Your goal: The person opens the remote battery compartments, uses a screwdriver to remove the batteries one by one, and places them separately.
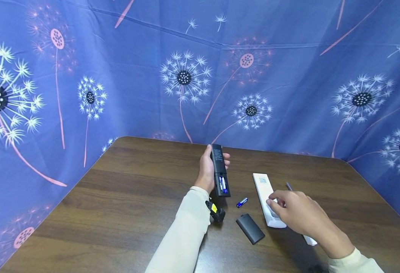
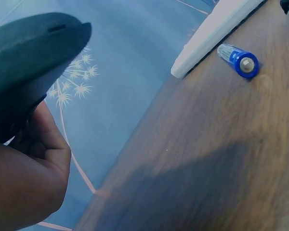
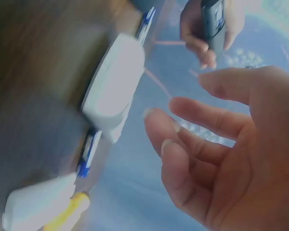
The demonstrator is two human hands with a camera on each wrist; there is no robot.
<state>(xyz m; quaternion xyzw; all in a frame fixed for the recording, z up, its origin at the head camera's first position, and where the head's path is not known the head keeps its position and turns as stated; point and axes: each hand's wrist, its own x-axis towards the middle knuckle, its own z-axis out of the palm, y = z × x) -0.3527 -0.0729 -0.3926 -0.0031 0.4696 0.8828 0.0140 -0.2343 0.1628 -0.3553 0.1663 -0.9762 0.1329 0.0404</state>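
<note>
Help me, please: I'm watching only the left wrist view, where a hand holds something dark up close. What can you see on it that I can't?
Observer: It looks like a black remote, and the head view shows blue batteries in its open compartment.
Visitor: I do see one loose battery. What lies near it?
Observer: A flat black cover lies on the table, nearer the person than that battery.
Visitor: And the right hand, is it carrying anything?
Observer: No, the right wrist view shows its fingers holding nothing.
</note>
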